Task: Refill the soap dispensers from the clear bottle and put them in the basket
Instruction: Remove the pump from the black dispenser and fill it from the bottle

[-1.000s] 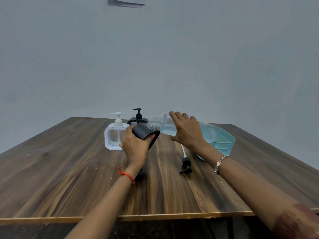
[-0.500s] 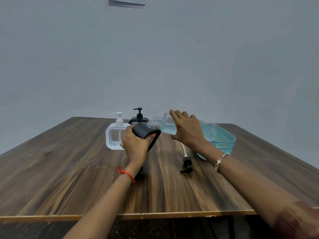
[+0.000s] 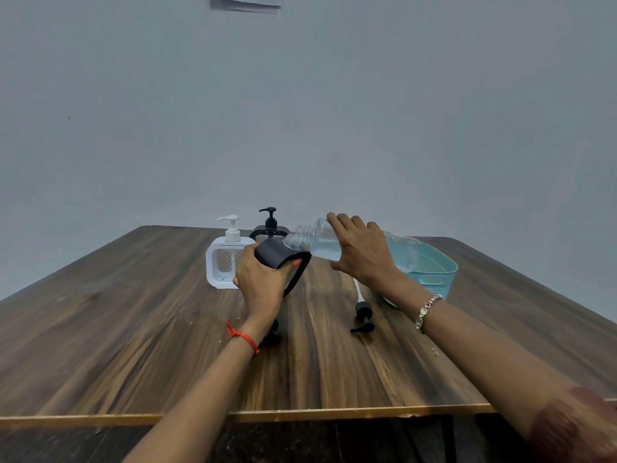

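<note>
a dark wood-grain table (image 3: 133, 329) with a pale front edge fills my feed before a plain grey-blue wall (image 3: 300, 111), a dark strip (image 3: 244, 4) high on it.

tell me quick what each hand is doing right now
Left hand: grips the open black dispenser.
Right hand: holds the clear bottle, tipped at its opening.

The left forearm (image 3: 200, 389) and the right forearm (image 3: 494, 355) are extended forward and drawn toward each other. The left hand (image 3: 263, 279) is seen from the back, its fingers curled round a black dispenser (image 3: 272, 254), which is held tilted. A red thread (image 3: 242, 337) is tied at the left wrist. The right hand (image 3: 364, 253) is held slightly higher, knuckles up, fingers wrapped over a clear bottle (image 3: 319, 242) lying nearly on its side. A beaded bracelet (image 3: 428, 310) is worn on the right wrist, and a dark red sleeve (image 3: 574, 426) is seen farther up that arm.
</note>
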A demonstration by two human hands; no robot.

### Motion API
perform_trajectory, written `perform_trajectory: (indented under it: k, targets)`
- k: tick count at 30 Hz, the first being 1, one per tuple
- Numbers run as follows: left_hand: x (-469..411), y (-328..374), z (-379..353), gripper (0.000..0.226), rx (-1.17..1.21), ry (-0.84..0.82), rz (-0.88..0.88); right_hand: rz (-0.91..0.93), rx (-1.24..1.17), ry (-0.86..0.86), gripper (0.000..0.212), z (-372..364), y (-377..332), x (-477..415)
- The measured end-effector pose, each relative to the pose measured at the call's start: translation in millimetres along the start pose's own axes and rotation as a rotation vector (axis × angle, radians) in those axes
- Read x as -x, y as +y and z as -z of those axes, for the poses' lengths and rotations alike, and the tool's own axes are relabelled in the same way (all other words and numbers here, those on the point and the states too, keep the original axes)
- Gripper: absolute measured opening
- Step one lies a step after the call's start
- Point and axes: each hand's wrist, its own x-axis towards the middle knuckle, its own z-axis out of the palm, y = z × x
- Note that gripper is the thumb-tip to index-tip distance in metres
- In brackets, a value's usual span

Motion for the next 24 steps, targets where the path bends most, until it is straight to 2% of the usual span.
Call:
perform_trajectory:
  k: [24]
  targets:
    - [1.8,-0.2,4.1,0.056,0.010,-0.004,0.024,0.004,0.010,0.004,0.082,3.4,-2.9,0.2]
